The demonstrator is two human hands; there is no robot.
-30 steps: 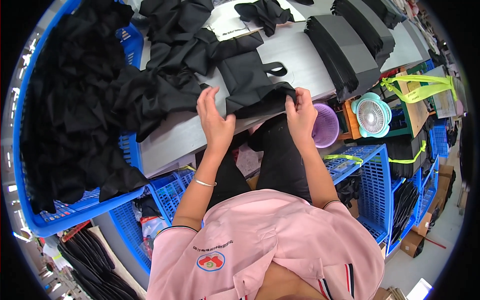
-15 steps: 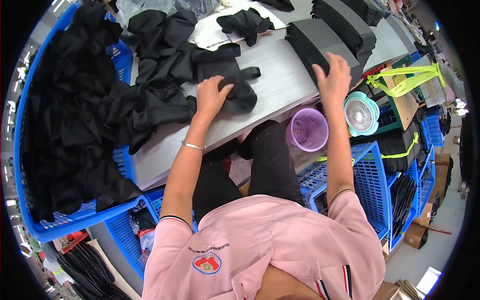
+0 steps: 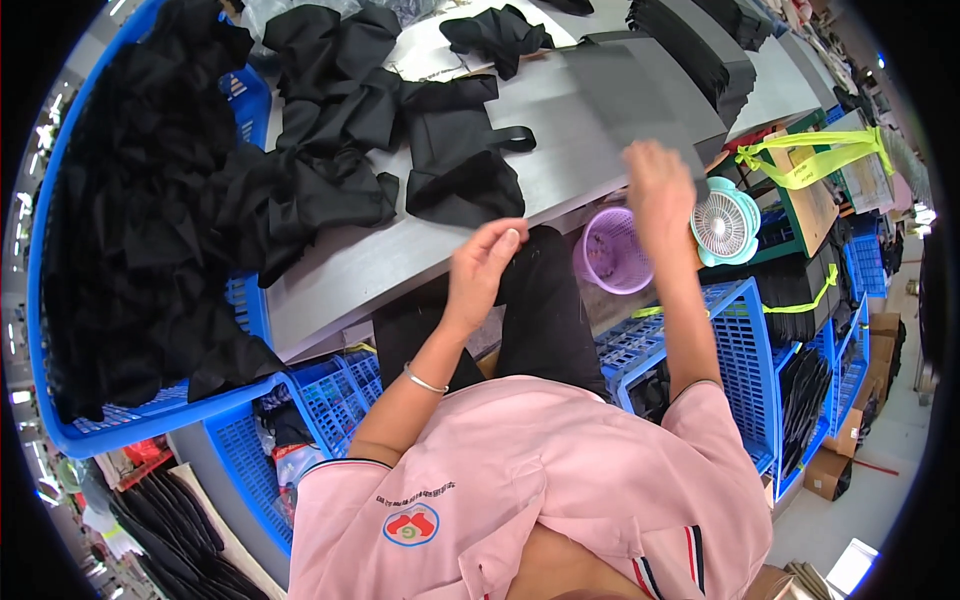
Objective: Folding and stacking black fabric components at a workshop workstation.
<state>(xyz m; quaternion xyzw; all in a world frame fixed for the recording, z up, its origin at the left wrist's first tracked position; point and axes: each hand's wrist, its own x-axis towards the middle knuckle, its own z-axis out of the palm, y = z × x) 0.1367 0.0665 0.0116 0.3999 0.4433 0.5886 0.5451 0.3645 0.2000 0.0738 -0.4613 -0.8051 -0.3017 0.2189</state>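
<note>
My left hand (image 3: 485,265) hovers at the table's front edge, thumb pressed to its curled fingers; anything between them is too small to make out. Just beyond it lies a black cloth bag (image 3: 450,150) with a strap loop sticking out to the right. My right hand (image 3: 660,190) is closed on the near end of a flat dark grey panel (image 3: 622,90), blurred by motion. That panel slants over the table beside a stack of similar panels (image 3: 675,85). Other black cloth pieces (image 3: 340,120) are heaped left of the bag.
A big blue crate (image 3: 75,440) full of black cloth stands at the left. Below the table's right part are a purple basket (image 3: 612,255) and a small turquoise fan (image 3: 725,222). More blue crates (image 3: 745,340) stand at the right. Clear plastic (image 3: 290,15) lies at the far side.
My left hand has left the black bag and come nearer to me, its fingers closing. The bag now lies flatter. My right hand has gripped a panel, which is shifting left off the stack.
</note>
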